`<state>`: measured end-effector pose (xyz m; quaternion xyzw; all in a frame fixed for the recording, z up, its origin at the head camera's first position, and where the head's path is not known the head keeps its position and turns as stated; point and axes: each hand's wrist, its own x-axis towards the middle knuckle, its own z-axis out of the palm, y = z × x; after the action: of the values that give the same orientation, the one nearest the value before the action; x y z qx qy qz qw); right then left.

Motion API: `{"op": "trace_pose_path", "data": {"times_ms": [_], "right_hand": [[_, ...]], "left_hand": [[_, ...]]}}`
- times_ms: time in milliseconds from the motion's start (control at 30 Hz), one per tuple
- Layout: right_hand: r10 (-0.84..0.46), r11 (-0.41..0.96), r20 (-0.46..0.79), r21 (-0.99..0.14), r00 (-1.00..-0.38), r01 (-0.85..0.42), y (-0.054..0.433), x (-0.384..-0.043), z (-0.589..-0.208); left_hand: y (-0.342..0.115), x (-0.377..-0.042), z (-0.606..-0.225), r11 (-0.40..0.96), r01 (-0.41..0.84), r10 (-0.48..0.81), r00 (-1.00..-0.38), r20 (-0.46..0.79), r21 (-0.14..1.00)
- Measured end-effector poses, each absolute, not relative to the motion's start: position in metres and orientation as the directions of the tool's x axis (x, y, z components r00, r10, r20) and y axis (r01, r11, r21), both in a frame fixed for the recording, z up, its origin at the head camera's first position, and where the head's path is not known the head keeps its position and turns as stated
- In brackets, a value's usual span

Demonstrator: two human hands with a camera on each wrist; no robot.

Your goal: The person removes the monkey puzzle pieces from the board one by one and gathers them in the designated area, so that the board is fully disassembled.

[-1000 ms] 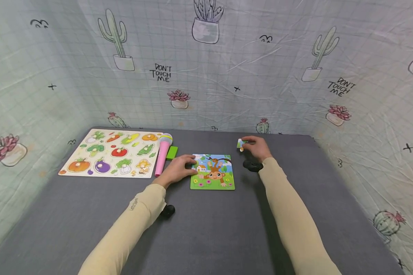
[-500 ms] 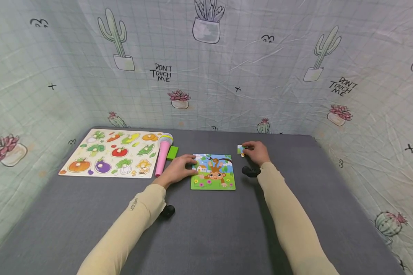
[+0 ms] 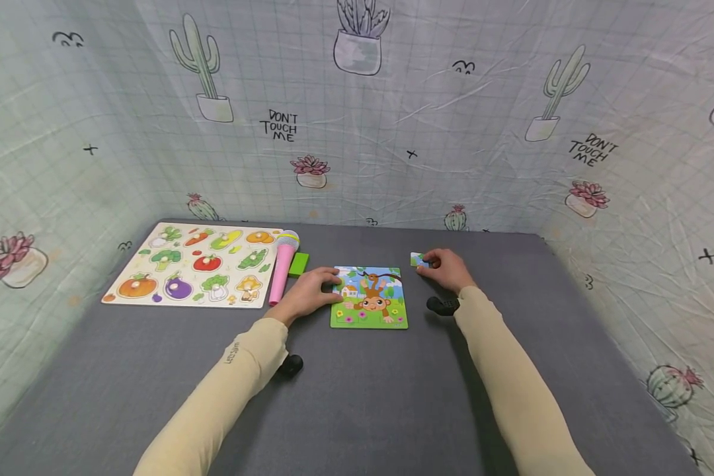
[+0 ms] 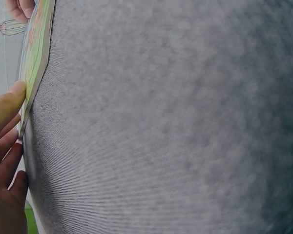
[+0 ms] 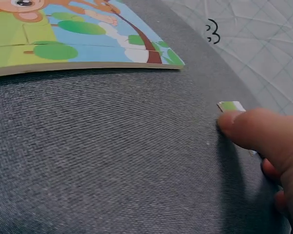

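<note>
A square jigsaw puzzle (image 3: 371, 304) with a monkey picture lies on the grey table, in front of the person. At its left edge the left hand (image 3: 309, 293) holds the board, thumb and fingers touching the rim; in the left wrist view the thumb (image 4: 10, 100) lies over the board's edge (image 4: 39, 63). To the right of the board, the right hand (image 3: 449, 270) pinches a small puzzle piece (image 3: 417, 259), mostly white and green. The right wrist view shows the thumb (image 5: 246, 124) covering most of that piece (image 5: 229, 106), apart from the board.
Left of the puzzle lie a pink toy microphone (image 3: 281, 268) and a green block (image 3: 298, 264). A wooden vegetable peg board (image 3: 181, 268) is further left. A patterned cloth (image 3: 363, 172) hangs behind and beside the grey table (image 3: 357, 410).
The right hand has come slightly nearer the person with the puzzle piece, and its fingers now hide more of the piece. The left hand and the board have stayed put.
</note>
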<state>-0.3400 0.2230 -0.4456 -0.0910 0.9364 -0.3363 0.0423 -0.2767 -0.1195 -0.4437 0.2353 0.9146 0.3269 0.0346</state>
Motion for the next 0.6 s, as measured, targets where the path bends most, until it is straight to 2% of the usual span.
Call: {"op": "trace_pose_path", "data": {"times_ms": [600], "right_hand": [[-0.196,0.782,0.006,-0.603,-0.981,-0.16,0.2165,-0.3437,-0.4472]], "left_hand": [[-0.1209,-0.2787,-0.4451,0.67,0.397,0.454,-0.888,0.076,0.627]]}}
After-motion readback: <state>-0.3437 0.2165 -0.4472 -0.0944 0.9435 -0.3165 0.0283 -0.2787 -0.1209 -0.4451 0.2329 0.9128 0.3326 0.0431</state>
